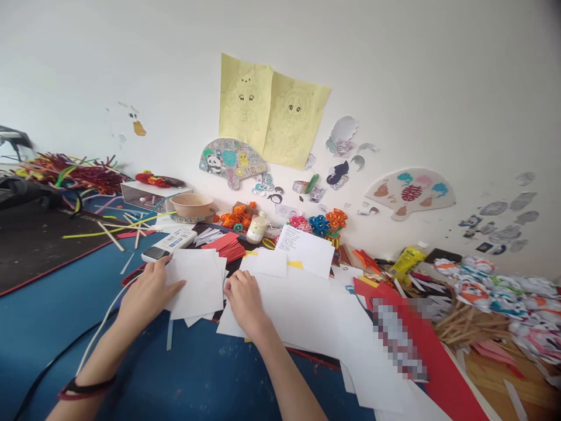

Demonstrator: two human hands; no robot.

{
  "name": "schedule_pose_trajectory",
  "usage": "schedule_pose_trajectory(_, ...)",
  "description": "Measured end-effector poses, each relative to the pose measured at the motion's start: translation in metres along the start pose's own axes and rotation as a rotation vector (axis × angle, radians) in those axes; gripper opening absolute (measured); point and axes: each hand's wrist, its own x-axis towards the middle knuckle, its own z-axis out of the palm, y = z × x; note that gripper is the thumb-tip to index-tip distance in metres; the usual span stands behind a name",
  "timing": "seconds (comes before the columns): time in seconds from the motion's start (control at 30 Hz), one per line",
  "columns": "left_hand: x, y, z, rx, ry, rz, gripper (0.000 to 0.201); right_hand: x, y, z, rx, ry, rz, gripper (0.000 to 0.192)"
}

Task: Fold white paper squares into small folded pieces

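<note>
A small stack of white square papers [200, 283] lies on the blue table [87, 292]. My left hand [146, 295] rests flat on the stack's left edge, thumb over the paper. My right hand [245, 301] presses on the stack's right edge, fingers curled down against larger white sheets [307, 310] spread beneath and to the right. Neither hand lifts anything; both are touching paper.
A remote control [169, 244], red paper pile [230, 245], small bottle [256, 227], bowl [191, 204] and paper flowers [319, 224] sit behind. Pipe cleaners [74, 169] lie far left, a glue bottle [407, 259] and stick fans [491, 304] right. A white cable [103, 324] runs by my left arm.
</note>
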Motion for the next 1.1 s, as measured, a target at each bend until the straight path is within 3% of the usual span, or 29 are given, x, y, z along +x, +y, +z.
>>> schedule_pose_trajectory(0.13,0.000,0.000,-0.002,0.005,-0.005,-0.002,0.067,-0.007,-0.017,-0.025,0.068,0.071,0.038,0.004)
schedule_pose_trajectory(0.2,0.000,-0.001,-0.002,0.002,-0.008,0.008,0.067,-0.018,-0.037,-0.034,0.166,0.080,-0.027,0.004)
schedule_pose_trajectory(0.33,0.004,-0.006,-0.005,-0.022,-0.042,0.028,0.066,-0.049,-0.091,-0.021,0.320,-0.190,-0.422,0.018)
schedule_pose_trajectory(0.47,0.009,-0.011,-0.012,-0.083,-0.086,0.026,0.063,-0.059,-0.117,0.001,0.380,-0.392,-0.462,0.034)
schedule_pose_trajectory(0.6,0.010,-0.016,-0.017,-0.135,-0.110,-0.020,0.067,-0.027,-0.091,-0.006,0.545,-0.264,-0.342,0.011)
schedule_pose_trajectory(0.73,0.009,-0.016,-0.021,-0.219,-0.117,-0.072,0.068,0.004,-0.044,-0.014,0.444,-0.001,-0.087,0.020)
schedule_pose_trajectory(0.87,0.006,-0.005,-0.029,-0.395,-0.174,-0.126,0.064,0.001,-0.023,-0.005,0.321,-0.017,-0.035,0.040)
schedule_pose_trajectory(1.0,-0.001,0.016,-0.046,-0.742,-0.248,-0.145,0.067,-0.011,-0.033,0.003,0.221,-0.048,-0.075,0.084)
schedule_pose_trajectory(1.1,-0.009,0.033,-0.061,-0.990,-0.268,-0.123,0.065,-0.013,-0.042,0.005,0.201,-0.031,-0.054,0.096)
